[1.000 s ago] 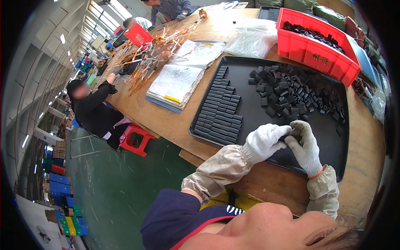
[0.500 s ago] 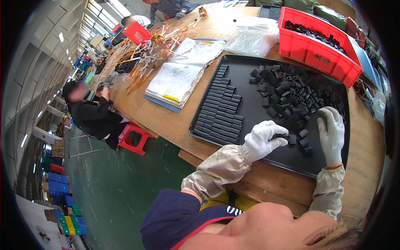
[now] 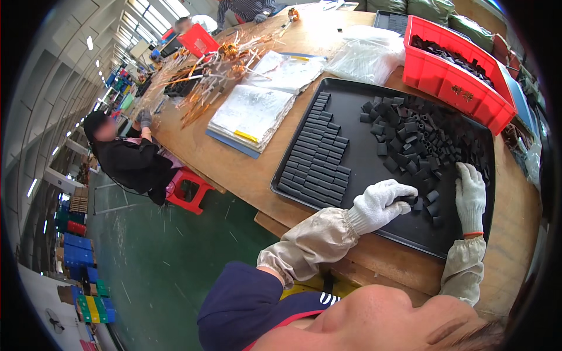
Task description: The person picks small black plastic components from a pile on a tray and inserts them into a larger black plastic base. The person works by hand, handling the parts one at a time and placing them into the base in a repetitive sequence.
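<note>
Both my hands wear white knit gloves above a black tray [image 3: 374,169]. My left hand [image 3: 379,205] is closed, with a short black tube [image 3: 404,200] between thumb and fingers. Several loose tubes [image 3: 433,207] lie on the tray just right of it. My right hand [image 3: 470,196] is open, its fingers stretched out at the near right edge of a heap of black tubes [image 3: 418,131]; its fingertips partly hide what they touch. On the tray's left side, more black tubes [image 3: 316,155] lie lined up in close rows.
Beyond the tray stands a red bin [image 3: 439,73] of black pieces, beside clear plastic bags [image 3: 369,55]. An open stack of papers [image 3: 252,117] lies left of the tray. Farther off are orange and white strips [image 3: 205,82] and a seated co-worker [image 3: 129,158] on a red stool [image 3: 196,190].
My right hand has come down nearer the tray, its fingers straighter at the heap's edge. My left hand keeps its pinch. The whole view has shifted slightly.
</note>
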{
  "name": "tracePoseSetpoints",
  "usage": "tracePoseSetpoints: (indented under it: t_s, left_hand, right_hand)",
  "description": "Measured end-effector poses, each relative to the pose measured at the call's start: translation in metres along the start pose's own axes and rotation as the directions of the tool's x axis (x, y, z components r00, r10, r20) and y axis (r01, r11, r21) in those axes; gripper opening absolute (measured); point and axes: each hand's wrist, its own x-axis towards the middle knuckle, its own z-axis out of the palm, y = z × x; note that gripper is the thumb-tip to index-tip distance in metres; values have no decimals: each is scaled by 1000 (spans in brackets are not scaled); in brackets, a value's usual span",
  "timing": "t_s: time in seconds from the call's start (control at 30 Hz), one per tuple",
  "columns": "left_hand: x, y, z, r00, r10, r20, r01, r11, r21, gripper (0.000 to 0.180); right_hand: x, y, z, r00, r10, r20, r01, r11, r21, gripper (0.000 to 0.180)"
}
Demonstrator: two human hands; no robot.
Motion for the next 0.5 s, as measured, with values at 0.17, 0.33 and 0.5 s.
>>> tracePoseSetpoints:
  t_s: [0.17,0.33,0.5]
  left_hand:
    - [-1,-1,0,1000,21,6,-21,1000,21,38]
    - [-2,-2,2,999,36,3,-36,999,1,38]
    - [-1,-2,3,998,-61,-13,61,998,-19,37]
  right_hand:
    - [1,-4,-3,997,30,74,-32,999,31,33]
    - [-3,5,2,992,80,101,-79,997,-12,30]
    - [7,-26,-18,995,9,-101,19,962,273,27]
